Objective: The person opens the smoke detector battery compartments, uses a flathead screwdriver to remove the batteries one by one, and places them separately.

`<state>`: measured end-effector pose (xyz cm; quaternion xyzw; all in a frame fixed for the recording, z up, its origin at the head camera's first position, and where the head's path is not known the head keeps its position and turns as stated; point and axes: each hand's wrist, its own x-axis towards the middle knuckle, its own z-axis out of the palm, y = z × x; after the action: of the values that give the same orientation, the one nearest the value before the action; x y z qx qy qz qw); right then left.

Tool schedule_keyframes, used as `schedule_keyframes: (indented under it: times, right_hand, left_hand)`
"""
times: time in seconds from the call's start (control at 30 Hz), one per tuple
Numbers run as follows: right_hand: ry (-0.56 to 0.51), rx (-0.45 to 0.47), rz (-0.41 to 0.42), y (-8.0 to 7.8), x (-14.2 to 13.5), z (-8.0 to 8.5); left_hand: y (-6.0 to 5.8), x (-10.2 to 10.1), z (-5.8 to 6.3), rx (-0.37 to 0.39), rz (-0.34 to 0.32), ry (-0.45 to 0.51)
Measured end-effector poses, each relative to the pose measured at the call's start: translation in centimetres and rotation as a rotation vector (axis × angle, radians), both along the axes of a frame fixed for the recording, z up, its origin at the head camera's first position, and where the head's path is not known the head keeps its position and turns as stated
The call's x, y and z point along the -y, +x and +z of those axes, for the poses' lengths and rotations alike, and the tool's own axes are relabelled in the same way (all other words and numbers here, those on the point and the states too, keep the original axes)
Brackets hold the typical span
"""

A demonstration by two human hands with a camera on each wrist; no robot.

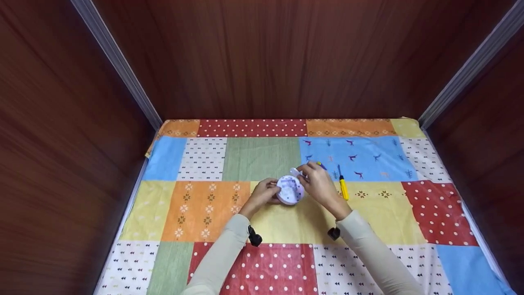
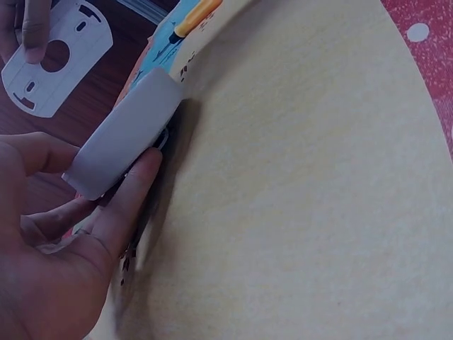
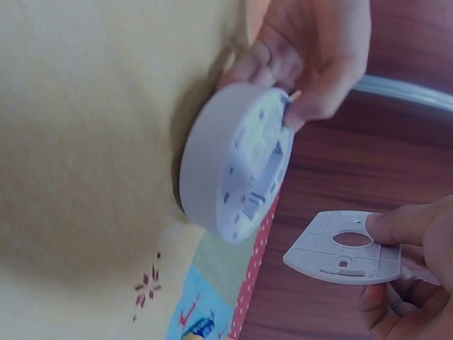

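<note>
A round white device [image 1: 290, 191], shaped like a smoke detector, is held by my left hand [image 1: 263, 195] at its left side. Its slotted back faces up in the head view; in the left wrist view the fingers grip the rim of its white casing [image 2: 131, 131]. My right hand [image 1: 320, 183] pinches a flat white mounting plate [image 1: 294, 172] by one end, just above and beyond the device. A large round hole and small slots show in the plate [image 3: 322, 248] in the right wrist view, where it is apart from the device.
A screwdriver [image 1: 344, 189] with a yellow handle lies right of the right hand. Behind that hand is a small yellow and blue item [image 1: 321, 165], partly hidden. A patchwork cloth [image 1: 213, 205] covers the table, with brown wooden panels [image 1: 262, 61] around three sides.
</note>
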<state>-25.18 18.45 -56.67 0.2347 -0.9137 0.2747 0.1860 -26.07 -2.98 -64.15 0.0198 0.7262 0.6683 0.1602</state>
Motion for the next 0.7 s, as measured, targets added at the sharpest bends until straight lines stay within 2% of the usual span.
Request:
schedule_keyframes:
  times: [0.2, 0.53, 0.7]
  right_hand:
    - [0.041, -0.089, 0.028, 0.4, 0.8, -1.3]
    - [0.109, -0.223, 0.041, 1.1, 2.0, -3.4]
    - [0.151, -0.225, 0.056, 1.6, 2.6, -4.7]
  left_hand:
    - [0.1, -0.1, -0.3, -0.032, 0.016, 0.001]
    - [0.2, 0.0, -0.4, -0.012, 0.029, 0.019]
    - [0.3, 0.0, -0.3, 0.009, 0.037, 0.041]
